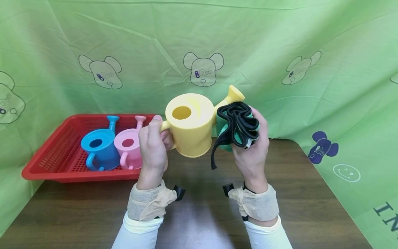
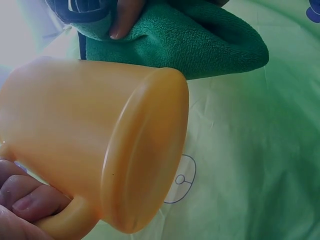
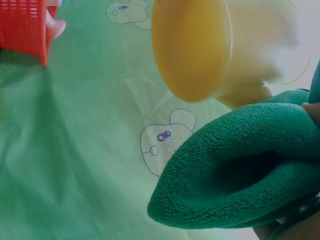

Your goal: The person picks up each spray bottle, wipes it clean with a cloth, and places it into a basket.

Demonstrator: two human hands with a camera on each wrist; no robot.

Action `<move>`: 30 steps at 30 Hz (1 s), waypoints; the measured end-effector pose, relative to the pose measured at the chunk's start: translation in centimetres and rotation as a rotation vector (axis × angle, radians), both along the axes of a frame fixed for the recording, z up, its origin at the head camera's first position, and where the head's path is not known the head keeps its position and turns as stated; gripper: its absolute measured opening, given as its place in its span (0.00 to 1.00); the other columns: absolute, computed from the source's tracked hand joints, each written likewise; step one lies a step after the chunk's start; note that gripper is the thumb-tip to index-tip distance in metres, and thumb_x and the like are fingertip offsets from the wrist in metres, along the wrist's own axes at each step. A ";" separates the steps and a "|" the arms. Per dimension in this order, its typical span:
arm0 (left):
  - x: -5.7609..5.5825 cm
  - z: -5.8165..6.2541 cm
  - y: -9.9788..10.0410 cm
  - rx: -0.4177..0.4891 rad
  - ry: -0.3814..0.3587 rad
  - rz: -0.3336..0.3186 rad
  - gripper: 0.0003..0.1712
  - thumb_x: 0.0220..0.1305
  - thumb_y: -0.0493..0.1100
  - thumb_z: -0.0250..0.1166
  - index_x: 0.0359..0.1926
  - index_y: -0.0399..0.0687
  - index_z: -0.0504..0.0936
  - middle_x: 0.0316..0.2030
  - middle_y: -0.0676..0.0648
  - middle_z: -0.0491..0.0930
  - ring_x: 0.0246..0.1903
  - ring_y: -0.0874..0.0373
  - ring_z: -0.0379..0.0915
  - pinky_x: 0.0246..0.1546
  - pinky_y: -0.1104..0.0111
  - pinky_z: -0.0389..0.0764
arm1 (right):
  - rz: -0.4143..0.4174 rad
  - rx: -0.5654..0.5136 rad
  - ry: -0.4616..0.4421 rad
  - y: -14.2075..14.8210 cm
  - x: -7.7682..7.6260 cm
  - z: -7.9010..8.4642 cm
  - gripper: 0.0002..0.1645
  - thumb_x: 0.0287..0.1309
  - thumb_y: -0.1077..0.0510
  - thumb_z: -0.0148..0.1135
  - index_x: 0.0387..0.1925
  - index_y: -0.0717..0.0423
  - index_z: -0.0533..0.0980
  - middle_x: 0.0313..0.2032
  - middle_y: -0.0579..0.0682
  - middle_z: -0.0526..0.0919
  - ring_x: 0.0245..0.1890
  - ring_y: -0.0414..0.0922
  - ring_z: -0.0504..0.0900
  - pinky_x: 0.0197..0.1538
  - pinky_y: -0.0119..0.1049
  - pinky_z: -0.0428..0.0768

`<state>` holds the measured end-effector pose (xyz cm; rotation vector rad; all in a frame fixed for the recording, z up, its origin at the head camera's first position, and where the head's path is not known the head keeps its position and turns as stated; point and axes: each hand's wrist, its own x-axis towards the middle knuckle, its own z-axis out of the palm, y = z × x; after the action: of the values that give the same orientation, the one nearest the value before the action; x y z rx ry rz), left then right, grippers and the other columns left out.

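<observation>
A yellow watering can [image 1: 194, 133] is held up over the table, its spout pointing right. My left hand [image 1: 153, 145] grips its handle, and in the left wrist view the fingers [image 2: 35, 195] curl through that handle. In my right hand [image 1: 256, 148] is a bunched green cloth [image 3: 215, 180] with black edging [image 1: 237, 121] and a dangling black strap. The cloth is beside the can's right side and overlaps the base of the spout in the head view. Fuzzy green folds hang below the right hand in the right wrist view.
At the left of the wooden table [image 1: 199, 207] stands a red plastic basket [image 1: 46, 155]. Inside it are a blue watering can [image 1: 104, 148] and a pink watering can [image 1: 132, 138], side by side. A green printed curtain [image 1: 255, 41] hangs behind and at the sides.
</observation>
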<state>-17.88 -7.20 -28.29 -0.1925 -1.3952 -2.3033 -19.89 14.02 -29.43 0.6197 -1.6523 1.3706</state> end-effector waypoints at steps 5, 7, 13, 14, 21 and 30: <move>0.0 -0.2 -0.1 -0.002 0.014 0.010 0.31 0.75 0.44 0.45 0.10 0.48 0.57 0.09 0.55 0.56 0.11 0.63 0.45 0.15 0.70 0.45 | 0.046 0.040 -0.023 0.1 0.0 -0.1 0.34 0.55 0.76 0.66 0.66 0.71 0.71 0.59 0.65 0.82 0.61 0.46 0.81 0.72 0.44 0.75; 0.0 -0.3 -0.1 -0.001 0.021 0.013 0.31 0.75 0.44 0.45 0.10 0.48 0.58 0.09 0.55 0.56 0.11 0.63 0.46 0.14 0.70 0.45 | 0.060 0.055 -0.032 0.1 0.1 -0.2 0.35 0.55 0.76 0.65 0.66 0.71 0.71 0.59 0.65 0.82 0.62 0.46 0.81 0.72 0.44 0.75; 0.0 -0.3 -0.2 0.008 0.047 0.030 0.30 0.74 0.45 0.46 0.11 0.49 0.59 0.09 0.55 0.57 0.11 0.61 0.46 0.14 0.69 0.45 | 0.110 0.103 -0.064 0.2 0.2 -0.3 0.36 0.54 0.78 0.65 0.67 0.70 0.70 0.60 0.66 0.81 0.62 0.44 0.81 0.72 0.42 0.75; 0.0 -0.3 -0.2 0.010 0.053 0.033 0.29 0.74 0.45 0.46 0.11 0.49 0.59 0.09 0.54 0.58 0.10 0.60 0.46 0.14 0.69 0.45 | 0.115 0.113 -0.068 0.3 0.2 -0.4 0.36 0.54 0.78 0.65 0.67 0.70 0.70 0.60 0.66 0.81 0.62 0.44 0.81 0.71 0.41 0.75; 0.0 -0.3 -0.4 0.044 0.084 0.043 0.27 0.74 0.45 0.47 0.13 0.52 0.61 0.10 0.55 0.60 0.11 0.60 0.49 0.14 0.69 0.47 | 0.126 0.177 -0.075 0.4 0.2 -0.6 0.38 0.54 0.76 0.65 0.68 0.69 0.70 0.59 0.67 0.82 0.61 0.41 0.82 0.69 0.38 0.76; 0.3 -0.2 -0.6 0.036 0.086 0.055 0.27 0.74 0.47 0.48 0.14 0.52 0.61 0.11 0.54 0.61 0.11 0.59 0.49 0.15 0.67 0.47 | 0.140 0.209 -0.123 0.7 0.4 -0.7 0.39 0.53 0.76 0.64 0.69 0.65 0.71 0.60 0.64 0.83 0.61 0.40 0.81 0.68 0.35 0.76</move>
<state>-17.59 -7.81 -28.48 -0.2368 -1.2993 -2.2464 -19.50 14.75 -30.12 0.7991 -1.8979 1.3678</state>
